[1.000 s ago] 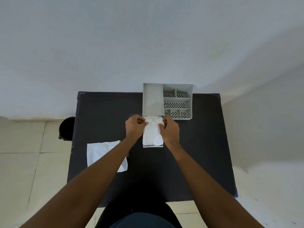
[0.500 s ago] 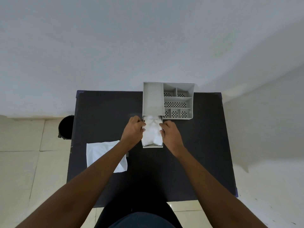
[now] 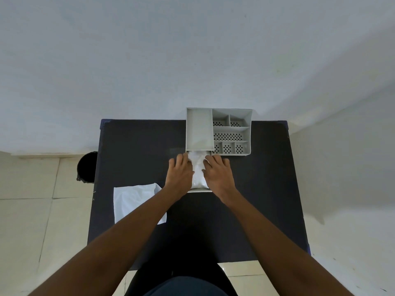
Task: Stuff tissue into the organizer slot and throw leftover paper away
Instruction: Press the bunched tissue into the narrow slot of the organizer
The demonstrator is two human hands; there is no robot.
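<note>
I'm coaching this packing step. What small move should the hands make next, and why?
Probably press the tissue further down: it bulges white between the left hand and right hand, in the pulled-out drawer of the organizer.

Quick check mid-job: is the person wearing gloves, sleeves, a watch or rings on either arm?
None visible. The left hand and right hand are bare, without gloves, and both forearms are uncovered up to the frame edge. No watch or wristband shows; rings are too small to rule out.
</note>
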